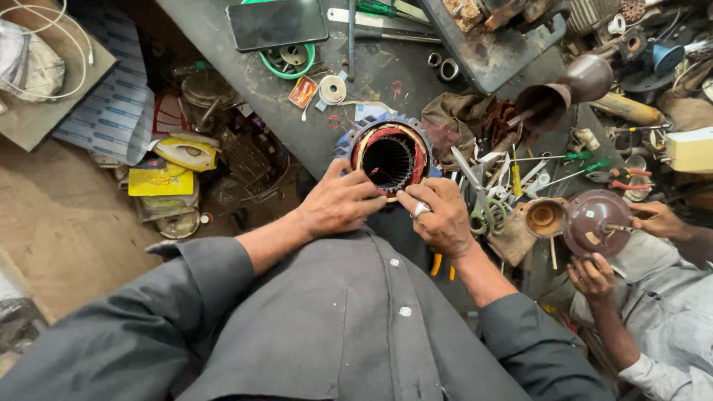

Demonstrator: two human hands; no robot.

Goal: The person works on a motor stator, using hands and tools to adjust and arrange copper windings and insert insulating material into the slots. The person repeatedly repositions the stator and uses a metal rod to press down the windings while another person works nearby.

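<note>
your left hand [338,202] grips the near-left rim of the motor ring [390,154], your right hand [443,215] pinches its near-right edge. the ring sits on the bench [223,44] just ahead of both hands, its open bore facing up at you.

Dark cluttered workbench [223,37], dusty brown floor [67,223], even daylight.

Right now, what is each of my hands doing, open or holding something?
Left hand: fingers curled, resting on the rim of the motor stator.
Right hand: fingertips pinched at the stator's lower edge; what they pinch cannot be told.
</note>
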